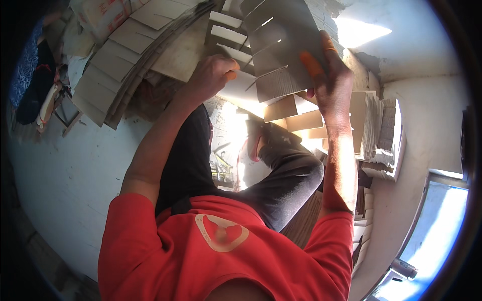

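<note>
My right hand (331, 83) grips a slotted grey cardboard sheet (286, 45) by its right edge, with an orange finger cover on the thumb and another on a finger. The sheet is tilted and hides part of what lies below it. My left hand (213, 72) is closed just left of the sheet, its thumb and a finger in orange covers and drawn together. Whatever it may pinch is hidden. Beside it stand upright cardboard dividers (227, 36). More dividers (304, 122) show under the sheet's lower edge, in bright sunlight.
Slotted cardboard pieces (113, 62) are layered at the upper left, near a printed carton (103, 17). A cardboard stack (369, 123) stands right of my right forearm, by the wall. Further dividers (362, 231) sit lower right. A window (432, 236) is at the right edge.
</note>
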### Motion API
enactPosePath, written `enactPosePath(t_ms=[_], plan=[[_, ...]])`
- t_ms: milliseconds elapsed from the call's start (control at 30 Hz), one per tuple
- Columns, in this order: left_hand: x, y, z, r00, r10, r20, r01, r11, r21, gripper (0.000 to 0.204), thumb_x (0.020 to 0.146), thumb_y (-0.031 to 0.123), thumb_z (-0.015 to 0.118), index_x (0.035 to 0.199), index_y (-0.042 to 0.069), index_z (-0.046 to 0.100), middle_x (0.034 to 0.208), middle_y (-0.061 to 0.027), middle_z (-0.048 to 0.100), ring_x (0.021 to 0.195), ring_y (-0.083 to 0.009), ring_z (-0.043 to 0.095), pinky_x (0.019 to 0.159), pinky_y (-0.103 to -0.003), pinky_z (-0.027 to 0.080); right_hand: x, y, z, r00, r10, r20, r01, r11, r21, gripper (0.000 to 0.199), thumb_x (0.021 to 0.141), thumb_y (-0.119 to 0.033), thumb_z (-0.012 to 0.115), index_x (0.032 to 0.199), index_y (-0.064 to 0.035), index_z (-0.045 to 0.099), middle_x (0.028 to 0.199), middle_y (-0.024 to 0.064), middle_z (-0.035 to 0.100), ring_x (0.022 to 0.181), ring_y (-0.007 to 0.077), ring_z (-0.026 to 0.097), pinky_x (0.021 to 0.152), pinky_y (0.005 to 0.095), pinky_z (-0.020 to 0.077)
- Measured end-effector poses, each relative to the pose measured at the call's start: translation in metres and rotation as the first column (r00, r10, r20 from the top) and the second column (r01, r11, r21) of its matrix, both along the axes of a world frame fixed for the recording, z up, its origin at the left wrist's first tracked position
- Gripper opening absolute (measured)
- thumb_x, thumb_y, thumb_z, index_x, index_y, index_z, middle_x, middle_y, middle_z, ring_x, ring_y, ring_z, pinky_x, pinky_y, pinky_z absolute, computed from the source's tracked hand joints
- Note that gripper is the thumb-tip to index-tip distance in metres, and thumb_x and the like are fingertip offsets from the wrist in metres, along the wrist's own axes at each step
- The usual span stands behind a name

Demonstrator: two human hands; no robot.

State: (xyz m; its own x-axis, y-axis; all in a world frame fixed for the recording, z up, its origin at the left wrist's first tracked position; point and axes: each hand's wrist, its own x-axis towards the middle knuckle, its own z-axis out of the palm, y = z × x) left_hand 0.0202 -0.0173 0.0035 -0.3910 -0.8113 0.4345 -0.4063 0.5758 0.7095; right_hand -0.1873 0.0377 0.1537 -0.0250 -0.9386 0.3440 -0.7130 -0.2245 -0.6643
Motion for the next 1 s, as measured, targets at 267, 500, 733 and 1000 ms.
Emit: enactPosePath(t_ms=[267,500,733,1000], plan=[[0.001,-0.001,-0.003,0.999,-0.024,-0.029,0.024,1.000,-0.018,0.019,0.074,0.001,0.066,0.092,-0.002,0.066,0.085,-0.0158,0.063,0.077,-0.0282,0.061,0.068,-0.035,0.048,0.003,0.001,-0.035,0.990,0.074,-0.123,-0.071,0.997,0.029,0.049,0.088,0.000,0.056,0.136,-0.0031,0.043,0.075,0.0038,0.062,0.046,0.0038,0.044,0.040,0.0210,0.0371],[-0.002,-0.004,-0.003,0.999,-0.002,-0.037,0.002,1.000,-0.022,0.014,0.073,0.006,0.067,0.086,0.001,0.065,0.082,-0.0163,0.065,0.080,-0.0314,0.063,0.071,-0.040,0.050,0.013,-0.007,-0.062,0.967,0.182,-0.177,-0.180,0.983,0.030,0.049,0.090,-0.004,0.056,0.136,-0.0006,0.040,0.055,0.0066,0.052,0.042,0.0089,0.044,0.041,0.0245,0.0380],[-0.004,-0.006,-0.006,0.997,0.024,-0.067,-0.023,1.000,0.016,0.017,0.074,0.002,0.067,0.091,-0.001,0.066,0.081,-0.0160,0.062,0.072,-0.0277,0.061,0.064,-0.035,0.048,0.011,-0.016,-0.064,0.958,0.253,-0.138,-0.248,0.967,0.054,0.042,0.091,-0.006,0.054,0.132,0.0005,0.044,0.061,0.0090,0.056,0.041,0.0100,0.047,0.040,0.0258,0.0388],[-0.007,-0.010,-0.003,1.000,-0.010,-0.016,0.010,1.000,-0.010,0.019,0.071,0.001,0.068,0.090,0.000,0.066,0.080,-0.0154,0.062,0.071,-0.0282,0.061,0.064,-0.035,0.048,0.016,-0.015,-0.109,0.850,0.322,-0.416,-0.141,0.901,0.410,0.066,0.085,-0.010,0.055,0.140,0.0060,0.022,0.083,0.0241,0.063,0.078,0.0378,0.064,0.067,0.0418,0.0513]])
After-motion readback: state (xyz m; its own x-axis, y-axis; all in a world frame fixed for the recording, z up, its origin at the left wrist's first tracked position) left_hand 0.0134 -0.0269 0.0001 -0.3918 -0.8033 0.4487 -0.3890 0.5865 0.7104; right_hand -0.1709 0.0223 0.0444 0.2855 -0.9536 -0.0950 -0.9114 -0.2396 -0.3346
